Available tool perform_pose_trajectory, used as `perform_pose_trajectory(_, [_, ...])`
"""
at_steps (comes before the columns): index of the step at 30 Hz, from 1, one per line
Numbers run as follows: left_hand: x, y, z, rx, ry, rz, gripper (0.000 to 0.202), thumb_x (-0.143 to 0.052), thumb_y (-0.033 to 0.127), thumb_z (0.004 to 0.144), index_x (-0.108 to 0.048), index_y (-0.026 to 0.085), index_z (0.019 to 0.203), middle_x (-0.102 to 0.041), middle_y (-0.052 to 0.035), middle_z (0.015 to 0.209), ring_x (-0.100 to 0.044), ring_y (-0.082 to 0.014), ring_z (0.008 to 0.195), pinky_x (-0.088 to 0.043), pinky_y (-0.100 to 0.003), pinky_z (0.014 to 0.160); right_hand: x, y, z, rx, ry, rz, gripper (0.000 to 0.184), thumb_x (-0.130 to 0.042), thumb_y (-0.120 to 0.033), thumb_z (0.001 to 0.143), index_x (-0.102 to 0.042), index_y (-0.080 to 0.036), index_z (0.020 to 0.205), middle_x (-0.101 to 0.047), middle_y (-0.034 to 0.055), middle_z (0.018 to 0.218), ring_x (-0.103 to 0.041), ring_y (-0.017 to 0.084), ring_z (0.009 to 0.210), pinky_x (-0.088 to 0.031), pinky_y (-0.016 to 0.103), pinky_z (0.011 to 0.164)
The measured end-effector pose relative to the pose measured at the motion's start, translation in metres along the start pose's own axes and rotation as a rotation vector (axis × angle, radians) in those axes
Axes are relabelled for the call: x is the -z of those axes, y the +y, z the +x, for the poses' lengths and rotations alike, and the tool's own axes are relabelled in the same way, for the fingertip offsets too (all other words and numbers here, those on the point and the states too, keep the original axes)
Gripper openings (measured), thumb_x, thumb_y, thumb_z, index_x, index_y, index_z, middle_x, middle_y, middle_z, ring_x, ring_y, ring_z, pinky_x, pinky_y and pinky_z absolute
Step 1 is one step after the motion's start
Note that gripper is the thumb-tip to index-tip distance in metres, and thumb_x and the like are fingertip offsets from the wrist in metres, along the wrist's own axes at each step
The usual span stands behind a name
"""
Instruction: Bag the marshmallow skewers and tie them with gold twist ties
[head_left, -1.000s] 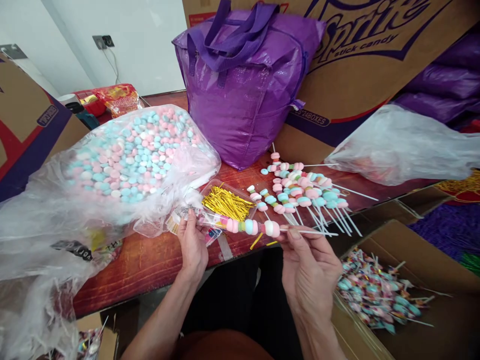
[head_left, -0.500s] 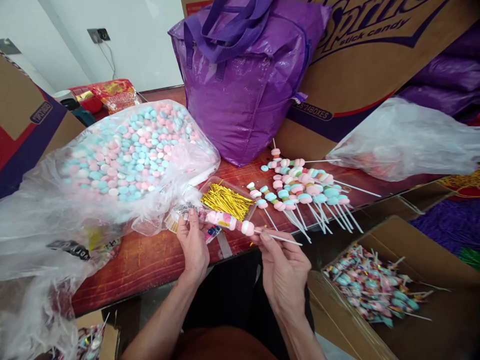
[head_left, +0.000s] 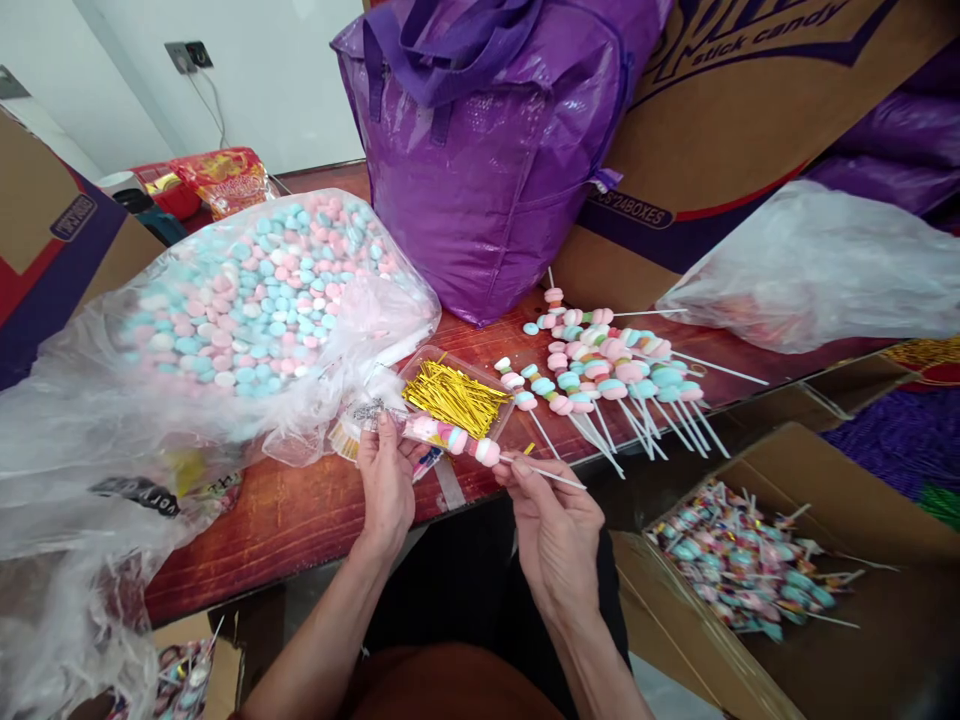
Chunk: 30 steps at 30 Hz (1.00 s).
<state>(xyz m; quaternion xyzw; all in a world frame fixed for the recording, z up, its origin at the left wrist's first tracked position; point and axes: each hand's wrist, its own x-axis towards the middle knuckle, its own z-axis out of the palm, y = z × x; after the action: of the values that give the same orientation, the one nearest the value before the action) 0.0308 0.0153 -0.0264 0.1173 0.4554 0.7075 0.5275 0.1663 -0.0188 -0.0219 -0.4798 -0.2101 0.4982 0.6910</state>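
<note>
My left hand is closed on a small clear wrapper bag at the table's front edge. My right hand pinches the white stick of a candy skewer, whose pink, blue and white pieces sit inside the wrapper's mouth. A clear tray of gold twist ties lies just beyond my hands. To its right, a pile of unwrapped candy skewers rests on the red-brown table.
A big clear bag of loose pink and blue candies fills the left. A purple tote stands behind, cardboard boxes beyond. An open carton of wrapped skewers sits low right. Another clear plastic bag lies far right.
My right hand has pushed the skewer leftward into the wrapper held by my left hand; fewer candies show outside it. The view has tilted slightly.
</note>
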Motion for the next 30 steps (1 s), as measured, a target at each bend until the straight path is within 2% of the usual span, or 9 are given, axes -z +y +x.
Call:
perform_pose_trajectory(6, [-0.003,-0.002,-0.013,0.017,-0.117,0.057,0.032,-0.071,0.046,0.084,-0.057,0.020,0.096,-0.075,-0.0052,0.092,-0.072,-0.0160,0.080,-0.055,-0.028,0.073,0.007,0.016,-0.004,0.087,-0.049,-0.172,0.011,-0.083,-0.025,0.073,-0.078,-0.018,0.078,-0.076,0.0038,0.081,-0.070,0.017,0.071,-0.059,0.034,0.074])
perform_pose_trajectory(11, [-0.006,-0.004,-0.021,0.069,-0.189,0.077,0.030,-0.074,0.041,0.082,-0.059,0.018,0.093,-0.074,-0.0037,0.088,-0.071,-0.0160,0.077,-0.055,-0.029,0.074,0.005,0.022,-0.009,0.161,-0.178,-0.349,0.005,-0.077,-0.024,0.079,-0.079,-0.020,0.079,-0.076,0.0049,0.081,-0.070,0.019,0.077,-0.058,0.034,0.074])
perform_pose_trajectory(15, [-0.007,-0.004,-0.026,0.136,-0.217,0.043,0.030,-0.077,0.040,0.079,-0.062,0.017,0.092,-0.074,-0.0042,0.085,-0.070,-0.0164,0.076,-0.055,-0.030,0.075,-0.010,0.022,-0.012,0.316,-0.219,-0.422,0.007,-0.072,-0.025,0.084,-0.076,-0.021,0.079,-0.073,0.0048,0.087,-0.068,0.020,0.085,-0.057,0.038,0.081])
perform_pose_trajectory(17, [-0.006,0.001,-0.024,0.141,-0.221,0.020,0.029,-0.077,0.039,0.079,-0.063,0.016,0.091,-0.074,-0.0044,0.085,-0.070,-0.0165,0.077,-0.055,-0.030,0.076,-0.014,0.018,-0.014,0.416,-0.266,-0.489,0.008,-0.069,-0.023,0.086,-0.076,-0.023,0.086,-0.071,0.0052,0.091,-0.066,0.020,0.090,-0.055,0.037,0.085])
perform_pose_trajectory(19, [-0.005,0.007,-0.018,0.118,-0.218,0.012,0.027,-0.077,0.037,0.079,-0.065,0.016,0.089,-0.074,-0.0049,0.086,-0.071,-0.0168,0.079,-0.055,-0.031,0.079,-0.013,0.012,-0.016,0.457,-0.345,-0.573,0.014,-0.063,-0.022,0.089,-0.076,-0.024,0.094,-0.069,0.0058,0.092,-0.065,0.020,0.090,-0.053,0.035,0.084])
perform_pose_trajectory(21, [-0.003,0.013,-0.013,0.090,-0.226,0.022,0.026,-0.078,0.037,0.079,-0.066,0.016,0.088,-0.074,-0.0055,0.089,-0.072,-0.0174,0.081,-0.055,-0.032,0.081,-0.009,0.007,-0.018,0.419,-0.409,-0.642,0.017,-0.058,-0.023,0.092,-0.075,-0.022,0.094,-0.068,0.0046,0.086,-0.063,0.019,0.080,-0.051,0.032,0.077])
perform_pose_trajectory(25, [-0.002,0.012,-0.016,0.132,-0.281,0.062,0.032,-0.079,0.042,0.077,-0.066,0.016,0.093,-0.075,-0.0081,0.094,-0.073,-0.0200,0.082,-0.056,-0.033,0.078,-0.005,0.007,-0.021,0.248,-0.439,-0.710,0.023,-0.055,-0.029,0.093,-0.066,-0.020,0.075,-0.054,-0.0029,0.060,-0.048,0.012,0.055,-0.041,0.025,0.055])
perform_pose_trajectory(27, [-0.001,0.008,-0.021,0.147,-0.286,0.087,0.032,-0.078,0.042,0.078,-0.067,0.016,0.094,-0.076,-0.0088,0.095,-0.073,-0.0206,0.083,-0.057,-0.032,0.076,-0.007,0.011,-0.022,0.179,-0.459,-0.706,0.028,-0.054,-0.031,0.093,-0.061,-0.019,0.069,-0.049,-0.0045,0.056,-0.043,0.011,0.051,-0.036,0.024,0.051])
perform_pose_trajectory(30, [0.003,0.005,-0.025,0.136,-0.266,0.134,0.028,-0.075,0.041,0.081,-0.070,0.016,0.092,-0.076,-0.0092,0.093,-0.073,-0.0206,0.083,-0.057,-0.031,0.073,-0.014,0.015,-0.024,0.113,-0.492,-0.665,0.030,-0.053,-0.033,0.094,-0.058,-0.020,0.067,-0.050,-0.0043,0.056,-0.045,0.011,0.051,-0.037,0.023,0.051])
